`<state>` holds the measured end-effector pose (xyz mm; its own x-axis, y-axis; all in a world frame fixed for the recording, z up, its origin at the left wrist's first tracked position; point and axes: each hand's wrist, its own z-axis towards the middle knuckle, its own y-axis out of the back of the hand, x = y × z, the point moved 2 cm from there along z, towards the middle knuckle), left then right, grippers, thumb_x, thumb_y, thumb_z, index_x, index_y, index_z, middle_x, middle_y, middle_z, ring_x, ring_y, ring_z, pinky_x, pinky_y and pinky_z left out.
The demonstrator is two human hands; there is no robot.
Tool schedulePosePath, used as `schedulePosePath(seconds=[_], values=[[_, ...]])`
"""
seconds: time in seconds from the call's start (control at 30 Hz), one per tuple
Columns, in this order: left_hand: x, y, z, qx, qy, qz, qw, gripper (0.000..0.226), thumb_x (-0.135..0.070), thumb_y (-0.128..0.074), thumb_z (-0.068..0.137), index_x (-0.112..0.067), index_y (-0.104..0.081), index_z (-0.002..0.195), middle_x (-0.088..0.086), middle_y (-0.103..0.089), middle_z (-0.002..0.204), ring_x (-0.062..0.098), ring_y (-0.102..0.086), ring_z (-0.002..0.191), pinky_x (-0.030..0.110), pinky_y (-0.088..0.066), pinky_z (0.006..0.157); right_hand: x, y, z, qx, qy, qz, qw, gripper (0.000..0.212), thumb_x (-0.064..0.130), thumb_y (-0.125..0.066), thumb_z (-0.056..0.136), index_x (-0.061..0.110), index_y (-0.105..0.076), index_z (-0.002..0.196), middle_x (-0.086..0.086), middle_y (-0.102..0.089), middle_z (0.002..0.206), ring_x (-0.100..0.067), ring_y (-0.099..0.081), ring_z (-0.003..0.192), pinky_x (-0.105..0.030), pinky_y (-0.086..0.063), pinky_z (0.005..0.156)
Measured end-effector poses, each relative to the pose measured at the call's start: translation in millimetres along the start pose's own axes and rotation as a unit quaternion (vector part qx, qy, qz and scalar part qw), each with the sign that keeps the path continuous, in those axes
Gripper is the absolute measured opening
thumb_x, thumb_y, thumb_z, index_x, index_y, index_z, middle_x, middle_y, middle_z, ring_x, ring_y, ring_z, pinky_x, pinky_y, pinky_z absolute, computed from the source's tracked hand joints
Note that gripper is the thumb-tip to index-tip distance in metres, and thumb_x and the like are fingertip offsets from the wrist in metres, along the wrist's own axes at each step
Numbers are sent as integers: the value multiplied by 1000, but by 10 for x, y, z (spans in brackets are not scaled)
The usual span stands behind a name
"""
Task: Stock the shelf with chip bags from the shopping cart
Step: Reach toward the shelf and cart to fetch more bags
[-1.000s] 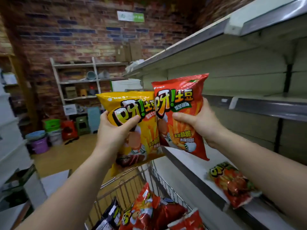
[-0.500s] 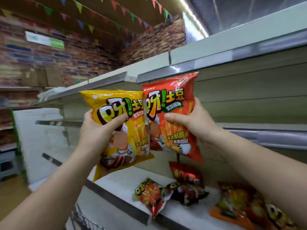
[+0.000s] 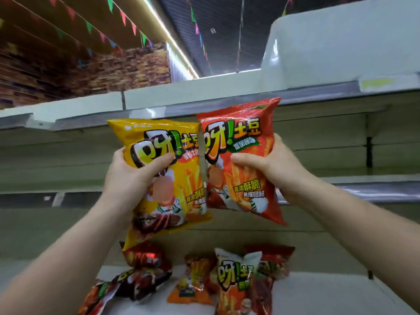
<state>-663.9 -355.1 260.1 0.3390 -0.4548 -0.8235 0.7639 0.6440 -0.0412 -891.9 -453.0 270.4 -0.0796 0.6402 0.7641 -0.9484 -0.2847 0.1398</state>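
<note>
My left hand (image 3: 134,176) grips a yellow chip bag (image 3: 168,189) by its left edge, thumb across the front. My right hand (image 3: 272,169) grips a red chip bag (image 3: 241,144) by its right edge. Both bags are held upright and side by side, edges touching, in front of the middle level of the white shelf unit (image 3: 341,187). On the lower shelf (image 3: 318,296) below them lie several chip bags (image 3: 236,283), red, orange and dark, in a loose row. The shopping cart is out of view.
The upper shelf edge (image 3: 204,96) runs across just above the held bags. A brick wall (image 3: 113,71) and strings of coloured pennants (image 3: 122,17) fill the upper left. The shelf back panel behind the bags is bare.
The view has swung right and upward, from the cart and aisle to face the shelf. Both hands have lifted their bags higher. The cart has left the view, and more bags on the lower shelf show.
</note>
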Motion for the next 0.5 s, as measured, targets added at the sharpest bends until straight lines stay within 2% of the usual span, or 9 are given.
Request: schedulePosePath(seconds=[0.17,0.33,0.43,0.5], values=[[-59,-728,-149,87,-1,-62,994,103,-55,-84,31,-20,-55,123,-1,-72,102,23,-71,89,41,-56,76,56,726,-308,-70,-27,-29,997,53,16,-81,67,15,-59,115,-3,-71,102,-19,-70,90,-42,-55,85],[-172,-1328,-223,174,7,-109,979,104,-47,-92,36,-19,-51,126,-2,-71,104,23,-70,92,45,-56,82,218,1227,-640,-148,-41,-71,986,45,11,-79,69,14,-62,110,-4,-72,99,-18,-71,86,-36,-57,80],[-246,-1585,-297,214,6,-136,967,101,-47,-81,36,-17,-48,127,-1,-70,106,22,-68,92,38,-55,76,313,1400,-824,-197,-46,-92,975,45,11,-79,68,15,-61,109,-4,-72,98,-17,-71,84,-34,-57,77],[-272,-1725,-338,242,10,-154,958,102,-46,-82,36,-17,-47,128,-1,-69,105,22,-69,93,43,-55,84,355,1487,-947,-227,-53,-110,966,49,14,-80,67,15,-61,112,-4,-72,100,-20,-70,88,-37,-56,80]])
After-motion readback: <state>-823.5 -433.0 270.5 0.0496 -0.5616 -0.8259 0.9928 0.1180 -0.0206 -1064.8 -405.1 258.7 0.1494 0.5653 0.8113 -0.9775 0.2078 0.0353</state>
